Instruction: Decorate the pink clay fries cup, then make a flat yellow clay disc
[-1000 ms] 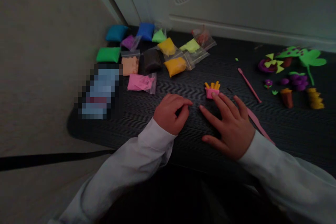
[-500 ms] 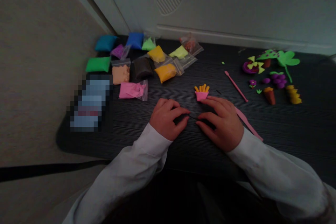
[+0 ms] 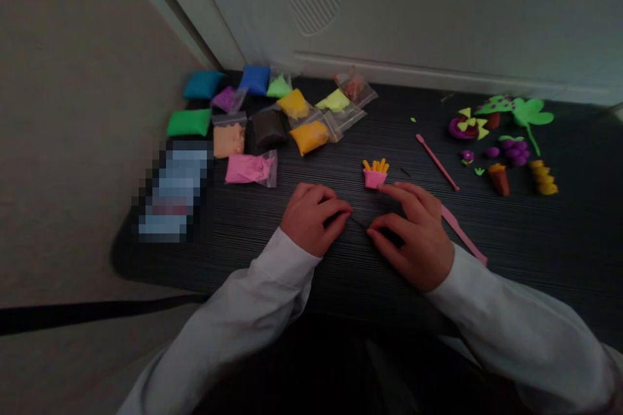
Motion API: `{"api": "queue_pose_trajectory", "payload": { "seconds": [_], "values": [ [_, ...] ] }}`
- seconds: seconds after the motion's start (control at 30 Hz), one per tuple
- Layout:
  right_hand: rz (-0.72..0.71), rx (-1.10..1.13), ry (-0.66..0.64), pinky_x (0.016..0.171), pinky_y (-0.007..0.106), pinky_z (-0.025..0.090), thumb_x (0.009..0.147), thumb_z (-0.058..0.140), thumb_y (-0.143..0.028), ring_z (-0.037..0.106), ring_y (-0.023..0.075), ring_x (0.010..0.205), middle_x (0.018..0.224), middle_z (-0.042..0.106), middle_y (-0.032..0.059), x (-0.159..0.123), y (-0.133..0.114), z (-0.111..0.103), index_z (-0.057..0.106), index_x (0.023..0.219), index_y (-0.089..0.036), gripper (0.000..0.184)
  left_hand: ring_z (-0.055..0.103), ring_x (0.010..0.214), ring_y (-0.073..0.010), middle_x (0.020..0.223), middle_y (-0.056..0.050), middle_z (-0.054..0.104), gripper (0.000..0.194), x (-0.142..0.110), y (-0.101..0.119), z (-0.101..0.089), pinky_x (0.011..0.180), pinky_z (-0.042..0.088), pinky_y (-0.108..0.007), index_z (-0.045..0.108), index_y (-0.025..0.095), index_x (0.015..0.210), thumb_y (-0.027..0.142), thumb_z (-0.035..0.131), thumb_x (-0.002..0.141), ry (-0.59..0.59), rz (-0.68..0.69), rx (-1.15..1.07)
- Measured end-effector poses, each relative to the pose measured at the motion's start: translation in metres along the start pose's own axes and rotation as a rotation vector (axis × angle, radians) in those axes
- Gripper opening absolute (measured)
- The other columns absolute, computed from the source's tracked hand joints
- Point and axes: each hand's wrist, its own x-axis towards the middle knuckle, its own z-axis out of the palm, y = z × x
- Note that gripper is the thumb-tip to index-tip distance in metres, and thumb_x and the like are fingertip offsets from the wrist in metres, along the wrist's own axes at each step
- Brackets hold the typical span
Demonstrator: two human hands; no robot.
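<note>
A thin dark strand, perhaps clay, stretches between my two hands low over the table. My left hand pinches one end between thumb and forefinger. The other end is in the pinch of my right hand, whose upper fingers reach toward a small clay model of French fries in a pink cup. Those fingers lie at the cup's lower edge; whether they touch it I cannot tell. A short dark piece rests just right of the fries. The pink modelling knife is partly hidden behind my right hand.
Left of my hands lie several clay packets, among them pink, black and orange, beside a blurred phone. A pink stick tool and several clay models, including purple grapes, are to the right. A white panel stands behind.
My right hand has moved slightly right and down, away from my left hand. More of the dark strand shows between them. The whole view has shifted a little.
</note>
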Motion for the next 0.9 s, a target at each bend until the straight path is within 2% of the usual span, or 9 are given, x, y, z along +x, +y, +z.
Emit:
{"api": "queue_pose_trajectory", "payload": {
  "seconds": [0.27, 0.33, 0.4, 0.5, 0.63, 0.73, 0.9],
  "values": [
    [-0.035, 0.009, -0.045, 0.090, 0.044, 0.028, 0.072, 0.053, -0.032, 0.034, 0.0250, 0.114, 0.118, 0.048, 0.0045, -0.004, 0.005, -0.012, 0.064, 0.073, -0.023, 0.014, 0.048, 0.079, -0.0149, 0.077, -0.003, 0.058, 0.015, 0.000, 0.003, -0.003, 0.075, 0.039, -0.031, 0.063, 0.019, 0.081, 0.025, 0.052, 0.074, 0.039, -0.050, -0.053],
    [-0.064, -0.014, -0.065, 0.089, 0.044, 0.027, 0.073, 0.052, -0.032, 0.033, 0.0253, 0.115, 0.120, 0.046, 0.0050, -0.006, 0.009, -0.015, 0.064, 0.080, -0.025, 0.015, 0.049, 0.078, -0.0146, 0.076, -0.003, 0.058, 0.015, 0.000, 0.003, -0.004, 0.075, 0.040, -0.031, 0.063, 0.018, 0.080, 0.025, 0.051, 0.074, 0.044, -0.058, -0.065],
    [-0.100, -0.057, -0.095, 0.089, 0.046, 0.027, 0.074, 0.051, -0.035, 0.032, 0.0268, 0.116, 0.126, 0.040, 0.0069, -0.008, 0.010, -0.015, 0.061, 0.096, -0.029, 0.025, 0.049, 0.076, -0.0144, 0.075, -0.003, 0.059, 0.015, 0.001, 0.004, -0.005, 0.074, 0.040, -0.031, 0.063, 0.017, 0.079, 0.025, 0.051, 0.074, 0.045, -0.065, -0.072],
    [-0.139, -0.132, -0.170, 0.090, 0.051, 0.023, 0.074, 0.049, -0.046, 0.028, 0.0298, 0.119, 0.134, 0.028, 0.0114, -0.012, 0.008, -0.011, 0.046, 0.116, -0.030, 0.046, 0.050, 0.076, -0.0142, 0.075, -0.003, 0.059, 0.015, 0.002, 0.004, -0.005, 0.073, 0.040, -0.031, 0.063, 0.017, 0.078, 0.025, 0.051, 0.074, 0.051, -0.076, -0.077],
    [-0.173, -0.174, -0.263, 0.094, 0.054, 0.015, 0.073, 0.043, -0.054, 0.022, 0.0303, 0.123, 0.136, 0.026, 0.0125, -0.013, 0.001, -0.009, 0.040, 0.122, -0.028, 0.055, 0.050, 0.075, -0.0141, 0.075, -0.003, 0.059, 0.015, 0.002, 0.004, -0.006, 0.074, 0.041, -0.031, 0.063, 0.017, 0.077, 0.024, 0.051, 0.074, 0.051, -0.082, -0.079],
    [-0.203, -0.164, -0.321, 0.095, 0.054, 0.013, 0.074, 0.040, -0.056, 0.020, 0.0295, 0.124, 0.137, 0.025, 0.0116, -0.013, 0.000, -0.010, 0.038, 0.123, -0.029, 0.056, 0.050, 0.075, -0.0141, 0.074, -0.003, 0.060, 0.014, 0.002, 0.005, -0.006, 0.073, 0.041, -0.031, 0.062, 0.017, 0.077, 0.024, 0.051, 0.074, 0.049, -0.086, -0.076],
    [-0.140, -0.174, -0.253, 0.096, 0.055, 0.009, 0.072, 0.039, -0.059, 0.016, 0.0298, 0.125, 0.138, 0.022, 0.0113, -0.016, 0.001, -0.007, 0.037, 0.123, -0.029, 0.059, 0.050, 0.075, -0.0139, 0.074, -0.003, 0.060, 0.014, 0.002, 0.004, -0.005, 0.073, 0.041, -0.031, 0.062, 0.017, 0.076, 0.024, 0.051, 0.074, 0.060, -0.083, -0.074]
  ]
}}
